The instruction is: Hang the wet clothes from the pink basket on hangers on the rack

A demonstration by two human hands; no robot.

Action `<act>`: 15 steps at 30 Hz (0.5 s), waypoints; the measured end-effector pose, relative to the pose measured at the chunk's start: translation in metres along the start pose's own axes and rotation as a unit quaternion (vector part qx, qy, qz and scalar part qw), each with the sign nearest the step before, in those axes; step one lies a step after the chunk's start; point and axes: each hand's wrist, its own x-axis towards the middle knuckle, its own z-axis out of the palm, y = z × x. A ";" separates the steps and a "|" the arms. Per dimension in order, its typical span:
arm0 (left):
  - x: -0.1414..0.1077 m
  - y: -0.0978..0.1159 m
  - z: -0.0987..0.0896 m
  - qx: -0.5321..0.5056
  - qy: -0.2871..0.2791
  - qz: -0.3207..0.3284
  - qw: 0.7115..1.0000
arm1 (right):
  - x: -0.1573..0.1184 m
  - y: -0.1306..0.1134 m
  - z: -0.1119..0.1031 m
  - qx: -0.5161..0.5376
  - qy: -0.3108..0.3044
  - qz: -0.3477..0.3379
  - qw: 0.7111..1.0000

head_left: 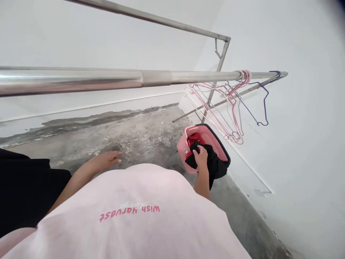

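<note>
My right hand [201, 157] reaches into a pink plastic laundry basket [181, 148] with a dark rim. Its fingers are closed on a black garment [212, 162], part of which hangs over the basket's near side. Red cloth [194, 138] lies in the basket just beyond my fingertips. My left hand [107, 160] is held over the floor beside my body, fingers loosely stretched and nothing in them.
A metal rail [107, 79] crosses in front of me, with a thinner bar [167, 22] behind. Several pink and white wire hangers [234, 108] and a purple hanger [265, 104] hang at its right end. Black cloth [29, 190] is at the left. White walls border the concrete floor [145, 136].
</note>
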 end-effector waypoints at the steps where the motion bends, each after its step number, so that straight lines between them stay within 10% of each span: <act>1: 0.001 -0.005 0.003 -0.002 -0.005 -0.005 1.000 | 0.001 0.008 -0.008 -0.026 0.038 0.019 0.999; 6: 0.002 -0.019 0.013 -0.009 -0.028 -0.030 0.999 | 0.004 0.053 -0.040 -0.150 0.145 0.166 0.964; 15: -0.001 0.012 0.012 0.036 -0.055 -0.041 0.997 | 0.011 0.085 -0.018 -0.180 0.073 0.223 0.955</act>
